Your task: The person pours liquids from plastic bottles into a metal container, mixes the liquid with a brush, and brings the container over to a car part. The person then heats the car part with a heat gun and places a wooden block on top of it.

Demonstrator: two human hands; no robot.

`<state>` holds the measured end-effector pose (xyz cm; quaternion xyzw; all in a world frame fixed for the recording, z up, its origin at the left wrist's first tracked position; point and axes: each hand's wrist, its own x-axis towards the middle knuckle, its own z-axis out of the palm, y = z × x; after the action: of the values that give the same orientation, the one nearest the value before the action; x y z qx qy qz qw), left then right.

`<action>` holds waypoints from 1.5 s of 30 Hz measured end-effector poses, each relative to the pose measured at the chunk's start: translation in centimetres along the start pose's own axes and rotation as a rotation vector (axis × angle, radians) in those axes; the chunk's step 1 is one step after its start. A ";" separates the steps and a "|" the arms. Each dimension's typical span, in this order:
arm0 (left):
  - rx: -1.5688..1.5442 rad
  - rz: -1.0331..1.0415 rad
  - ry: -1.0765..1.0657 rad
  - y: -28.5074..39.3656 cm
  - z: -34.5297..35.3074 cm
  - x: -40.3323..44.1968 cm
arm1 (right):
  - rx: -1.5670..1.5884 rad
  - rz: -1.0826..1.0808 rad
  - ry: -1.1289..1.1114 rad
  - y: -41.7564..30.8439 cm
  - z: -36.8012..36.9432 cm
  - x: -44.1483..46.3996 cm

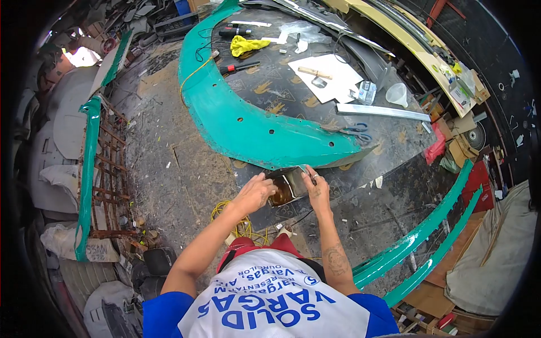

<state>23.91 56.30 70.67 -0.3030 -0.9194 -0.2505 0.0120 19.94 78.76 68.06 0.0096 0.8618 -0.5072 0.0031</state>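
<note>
In front of my body I hold a boxy, shiny metal container [294, 179] with an amber-brown liquid or coating inside. My right hand [316, 188] pinches its right rim, and a ring shows on one finger. My left hand [255, 192] is closed at its left side, with the fingertips partly hidden against the container. Just beyond it lies a long curved teal panel [248, 127] with several small holes, resting on a dark worktable [270, 84]. Blue-handled scissors or snips [360, 130] lie at the panel's right end.
A yellow cloth [248, 46], white sheets [327, 76], a funnel [397, 94] and a metal strip [383, 111] lie on the table. Teal strips [417, 242] stand at the right. A rusty frame [110, 169] stands at the left. A yellow cord [242, 222] coils near my feet.
</note>
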 end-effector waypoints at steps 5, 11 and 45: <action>-0.056 0.041 0.033 1.7 -0.2 0.7 | 0.034 0.001 0.003 0.3 0.0 0.1; 0.022 -0.067 0.080 1.5 0.5 1.3 | -0.001 -0.042 0.009 0.5 0.1 0.1; -0.028 -0.166 0.144 -0.2 1.5 -0.4 | -0.012 0.085 -0.081 -1.1 -0.7 -0.2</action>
<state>24.37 56.62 69.25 -0.2072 -0.9344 -0.2848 0.0530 20.16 78.81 69.30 0.0257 0.8628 -0.5013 0.0598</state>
